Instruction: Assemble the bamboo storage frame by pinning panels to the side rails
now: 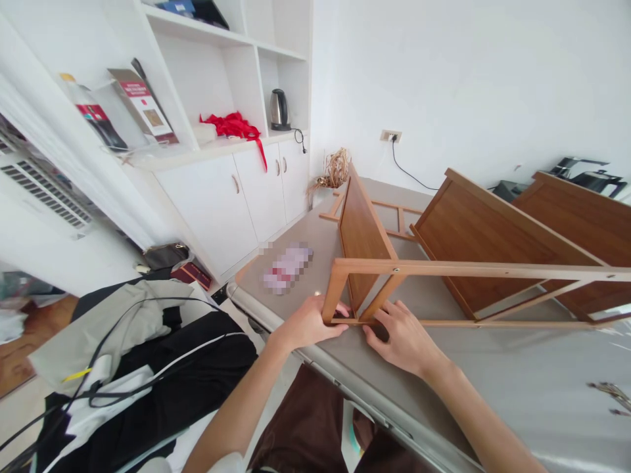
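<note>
A brown wooden shelf rack [444,268] lies on its side on the grey table [434,387], its broad shelf boards standing slanted across it. My left hand [310,320] is closed around the rack's near left corner, fingers behind the end post and thumb along the lower rail. Just right of it, my right hand [409,341] grips the same lower rail by the slanted brace, thumb in front and some fingertips hidden behind the wood. A blurred pale packet or paper [287,268] lies on the table left of the rack.
Small metal pieces, probably screws [614,396], lie at the table's right. A kettle [280,110] and red ribbon [236,126] sit in the white cabinet [202,197]. Dark clothes with cables [197,355] are heaped at left. A plugged cord [411,172] runs down the wall.
</note>
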Demonstrator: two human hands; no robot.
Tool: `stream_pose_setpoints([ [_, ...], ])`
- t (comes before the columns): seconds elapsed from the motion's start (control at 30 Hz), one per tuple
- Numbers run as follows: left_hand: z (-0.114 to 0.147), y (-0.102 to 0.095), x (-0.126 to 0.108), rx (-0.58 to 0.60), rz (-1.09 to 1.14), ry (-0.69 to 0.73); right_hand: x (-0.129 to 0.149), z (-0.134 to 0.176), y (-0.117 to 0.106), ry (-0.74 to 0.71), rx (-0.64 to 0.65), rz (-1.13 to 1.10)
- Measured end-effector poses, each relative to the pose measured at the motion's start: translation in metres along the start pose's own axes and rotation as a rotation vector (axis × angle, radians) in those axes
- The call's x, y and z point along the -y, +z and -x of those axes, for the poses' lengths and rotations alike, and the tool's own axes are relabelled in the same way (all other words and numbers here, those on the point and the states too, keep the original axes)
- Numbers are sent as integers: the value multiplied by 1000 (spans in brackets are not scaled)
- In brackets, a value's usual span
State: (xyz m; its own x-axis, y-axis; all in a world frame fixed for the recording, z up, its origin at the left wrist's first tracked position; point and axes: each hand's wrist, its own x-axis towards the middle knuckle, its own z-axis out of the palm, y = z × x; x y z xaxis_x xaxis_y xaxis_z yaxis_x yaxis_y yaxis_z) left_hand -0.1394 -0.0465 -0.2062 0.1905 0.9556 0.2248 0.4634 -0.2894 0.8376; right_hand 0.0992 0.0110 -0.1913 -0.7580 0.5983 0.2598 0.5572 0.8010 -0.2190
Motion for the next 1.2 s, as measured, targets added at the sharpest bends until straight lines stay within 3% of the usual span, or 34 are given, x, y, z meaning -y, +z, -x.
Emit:
stream_pose_setpoints([
  [0.17,1,2,4,-17,-83,55,-6,-8,1,-59,23,-94],
  [0.4,1,0,1,30,-87,-32,-11,-15,-1,15,112,-347],
  [0.57,-2,-3,0,59,-31,-59,-11,-13,3,60,52,-298],
  [0.7,-5,-3,-1,64,-25,12,-8,-15,0,57,59,-315],
  [0.87,-3,0,2,37,-80,-32,-6,-6,-4,40,-73,-218],
  [0.97,2,3,17,-6,-176,7,-9,14,-15,111,-138,-143],
  [1.03,3,4,31,-31,-229,40,-19,40,-28,265,-168,-88],
  [1.2,-6,7,54,-151,-148,127,-70,160,-79,719,-281,86],
])
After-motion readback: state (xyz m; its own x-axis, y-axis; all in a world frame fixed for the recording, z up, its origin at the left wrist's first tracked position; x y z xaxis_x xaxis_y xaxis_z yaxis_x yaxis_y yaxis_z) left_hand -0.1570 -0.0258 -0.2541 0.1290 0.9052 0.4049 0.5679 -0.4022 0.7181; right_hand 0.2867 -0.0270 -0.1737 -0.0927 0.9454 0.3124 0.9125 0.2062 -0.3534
